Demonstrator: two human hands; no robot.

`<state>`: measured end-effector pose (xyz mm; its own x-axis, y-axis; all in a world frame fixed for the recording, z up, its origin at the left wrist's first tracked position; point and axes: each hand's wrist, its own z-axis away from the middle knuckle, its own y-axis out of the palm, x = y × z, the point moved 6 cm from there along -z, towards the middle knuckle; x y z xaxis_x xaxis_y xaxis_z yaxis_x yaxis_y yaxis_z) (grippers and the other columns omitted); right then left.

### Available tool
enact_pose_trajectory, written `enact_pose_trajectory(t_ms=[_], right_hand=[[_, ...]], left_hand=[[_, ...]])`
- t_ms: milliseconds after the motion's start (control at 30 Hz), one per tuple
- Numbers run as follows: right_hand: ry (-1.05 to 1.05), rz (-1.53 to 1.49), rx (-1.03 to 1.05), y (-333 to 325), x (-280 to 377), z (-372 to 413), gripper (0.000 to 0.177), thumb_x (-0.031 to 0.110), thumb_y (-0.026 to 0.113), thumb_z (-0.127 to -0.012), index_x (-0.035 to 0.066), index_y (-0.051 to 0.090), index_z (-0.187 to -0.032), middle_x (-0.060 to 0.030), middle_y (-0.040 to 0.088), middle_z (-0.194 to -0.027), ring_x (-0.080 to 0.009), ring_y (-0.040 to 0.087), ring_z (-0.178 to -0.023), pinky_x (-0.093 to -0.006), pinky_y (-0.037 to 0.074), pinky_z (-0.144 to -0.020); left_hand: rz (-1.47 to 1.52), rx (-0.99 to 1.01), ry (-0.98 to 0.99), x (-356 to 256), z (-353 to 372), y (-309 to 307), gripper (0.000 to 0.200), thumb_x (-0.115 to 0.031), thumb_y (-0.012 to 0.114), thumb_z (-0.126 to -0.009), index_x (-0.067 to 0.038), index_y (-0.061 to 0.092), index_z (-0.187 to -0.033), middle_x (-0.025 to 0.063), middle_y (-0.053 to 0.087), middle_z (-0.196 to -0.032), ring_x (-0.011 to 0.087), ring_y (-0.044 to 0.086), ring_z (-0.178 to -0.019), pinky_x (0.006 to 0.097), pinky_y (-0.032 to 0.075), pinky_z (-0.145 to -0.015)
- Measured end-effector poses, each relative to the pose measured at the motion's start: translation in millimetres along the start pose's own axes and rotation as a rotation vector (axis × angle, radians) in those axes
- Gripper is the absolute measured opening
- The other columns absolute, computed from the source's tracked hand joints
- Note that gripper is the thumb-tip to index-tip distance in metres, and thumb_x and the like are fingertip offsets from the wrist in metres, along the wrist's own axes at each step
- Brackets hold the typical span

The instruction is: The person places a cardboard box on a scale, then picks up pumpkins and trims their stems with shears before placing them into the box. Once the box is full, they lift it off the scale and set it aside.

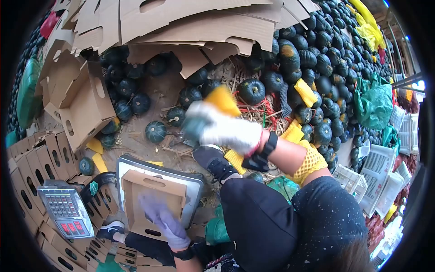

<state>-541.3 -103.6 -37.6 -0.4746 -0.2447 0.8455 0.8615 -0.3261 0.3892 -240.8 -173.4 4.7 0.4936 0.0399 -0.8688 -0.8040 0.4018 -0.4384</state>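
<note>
My right hand [226, 131], in a white glove, is blurred above the floor at the centre. Its fingers are closed round a smeared green pumpkin [195, 126]. A yellow foam net [223, 100] shows against the upper side of the glove; whether the hand grips it too is unclear. My left hand [166, 222], in a pale purple glove, is over an open cardboard box [181, 195]; its fingers are smeared and nothing clear shows in them. That box sits on a scale platform [196, 192]. Beside it stands the scale's display [65, 211] with red digits.
Dark green pumpkins [251, 91] heap up at the back and right. Flat cardboard sheets [181, 20] lie at the top. An open box [84, 102] leans at the left, above rows of boxes [38, 170]. White crates [376, 174] stand at the right. Yellow nets [305, 93] lie about.
</note>
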Motion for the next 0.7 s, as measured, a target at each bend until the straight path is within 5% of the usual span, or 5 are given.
enact_pose_trajectory(t_ms=[100, 267, 500, 633, 700], right_hand=[[-0.445, 0.790, 0.196, 11, 23, 6, 0.052, 0.032, 0.082, -0.085, 0.011, 0.067, -0.130, -0.0146, 0.057, -0.139, -0.0327, 0.053, -0.132, -0.0457, 0.040, -0.113], [-0.029, 1.901, -1.111, -174, 74, -4, 0.048, 0.028, 0.079, -0.074, 0.020, 0.069, -0.121, -0.0151, 0.054, -0.133, -0.0377, 0.053, -0.118, -0.0484, 0.051, -0.089], [-0.102, 1.377, -0.955, -275, 49, -18, 0.071, 0.035, 0.084, -0.070, 0.014, 0.061, -0.134, -0.0209, 0.059, -0.129, -0.0416, 0.063, -0.114, -0.0463, 0.055, -0.097], [-0.112, -0.176, -0.539, -113, 16, 12, 0.076, 0.021, 0.078, -0.084, 0.007, 0.041, -0.150, -0.0103, 0.062, -0.127, -0.0155, 0.062, -0.111, -0.0344, 0.054, -0.092], [-0.086, -0.179, -0.182, -28, 5, 17, 0.065, 0.020, 0.077, -0.088, 0.007, 0.048, -0.145, -0.0074, 0.061, -0.126, -0.0159, 0.061, -0.113, -0.0366, 0.052, -0.097]], left_hand=[[0.630, 0.133, -0.177, 1, -4, 10, 0.067, -0.035, 0.056, -0.105, -0.016, 0.027, -0.162, 0.0140, 0.037, -0.156, 0.0320, 0.041, -0.141, 0.0487, 0.040, -0.115], [0.338, -0.140, -0.305, 31, -29, -34, 0.065, -0.034, 0.057, -0.105, -0.014, 0.029, -0.160, 0.0131, 0.032, -0.159, 0.0255, 0.044, -0.138, 0.0435, 0.045, -0.112], [-0.624, -0.056, -0.158, 114, -58, -39, 0.078, -0.035, 0.053, -0.107, 0.001, 0.012, -0.163, 0.0215, 0.011, -0.169, 0.0371, 0.015, -0.156, 0.0476, 0.013, -0.127], [-0.458, -0.081, 0.017, 26, -40, -15, 0.075, -0.038, 0.044, -0.109, 0.002, 0.012, -0.163, 0.0211, 0.014, -0.169, 0.0363, 0.022, -0.154, 0.0451, 0.019, -0.126], [-0.186, -0.032, 0.086, -5, -20, 12, 0.068, -0.033, 0.043, -0.109, -0.005, 0.014, -0.164, 0.0202, 0.018, -0.168, 0.0371, 0.030, -0.150, 0.0504, 0.028, -0.123]])
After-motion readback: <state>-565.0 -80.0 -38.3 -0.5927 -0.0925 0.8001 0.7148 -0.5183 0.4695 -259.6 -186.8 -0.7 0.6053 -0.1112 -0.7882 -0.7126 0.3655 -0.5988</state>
